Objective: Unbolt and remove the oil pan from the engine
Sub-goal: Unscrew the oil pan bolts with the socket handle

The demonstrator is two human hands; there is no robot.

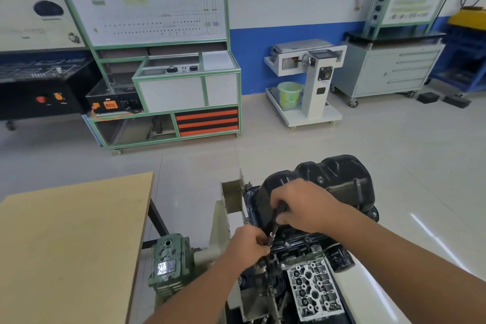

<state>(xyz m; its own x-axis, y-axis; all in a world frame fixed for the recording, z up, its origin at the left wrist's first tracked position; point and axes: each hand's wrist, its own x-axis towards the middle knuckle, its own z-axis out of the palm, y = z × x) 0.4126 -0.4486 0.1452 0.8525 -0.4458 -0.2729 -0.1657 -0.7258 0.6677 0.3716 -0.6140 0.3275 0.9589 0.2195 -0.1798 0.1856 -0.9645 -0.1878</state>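
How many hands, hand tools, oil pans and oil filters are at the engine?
Bare hands: 2, left and right
Black-handled driver tool: 1
Black stamped-metal oil pan: 1
Black cylindrical oil filter: 1
Total: 5

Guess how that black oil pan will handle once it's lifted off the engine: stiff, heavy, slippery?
The oil pan looks like pressed sheet metal with ribs, so probably rigid and light for its bulk. Its glossy surface could be slick if oily. The uneven, bulged top suggests it may rock when set down.

Glossy black oil pan; dull green gearbox; pale tan table; drawers striped orange and black; lime-green bucket.
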